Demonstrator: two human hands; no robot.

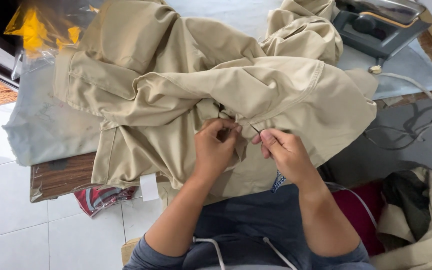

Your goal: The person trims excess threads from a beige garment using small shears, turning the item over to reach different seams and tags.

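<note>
A tan garment (186,95) lies rumpled in thick folds on a table (46,125) with a grey cover, its lower edge hanging over toward the person's lap. A white tag (149,187) dangles from its hem. The left hand (215,150) is curled, fingertips pinched shut on a fold of the cloth near the middle. The right hand (286,152), just beside it, pinches the same stretch of fabric between thumb and forefinger. An iron (376,25) sits at the table's far corner.

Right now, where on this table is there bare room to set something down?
Bare grey cover shows left of the khaki garment, and between garment and iron at right. The centre is crowded, where both hands pinch fabric.
</note>
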